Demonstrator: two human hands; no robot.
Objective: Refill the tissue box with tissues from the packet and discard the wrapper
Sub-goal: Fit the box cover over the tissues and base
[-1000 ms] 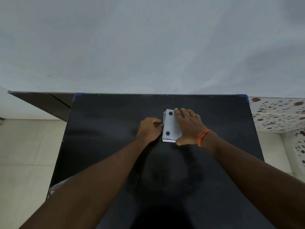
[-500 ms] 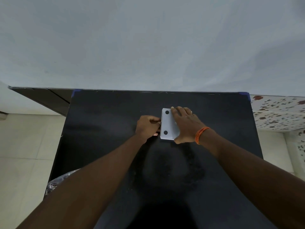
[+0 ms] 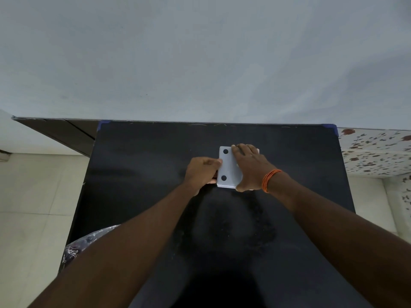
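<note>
Lying underside up just past the middle of the black table (image 3: 144, 196), toward twelve o'clock, the tissue box (image 3: 229, 167) shows a pale grey base panel with two dark round feet on its nine o'clock side; it looks rigid, light and smooth, so it probably slides easily unless pinned. The right hand (image 3: 249, 168) lies flat across the three o'clock half, fingers spread, pressing down; the left hand (image 3: 203, 172) is curled at the nine o'clock edge, fingertips bent against that edge, though whether it grips anything I cannot tell. The long side edges seem the best places to hold, since the base looks like a separate panel. Hidden: the box's three o'clock half, any tissues or packet, and whether the base is seated; something crinkly at seven o'clock, beyond the table's edge, is too cut off to identify.
</note>
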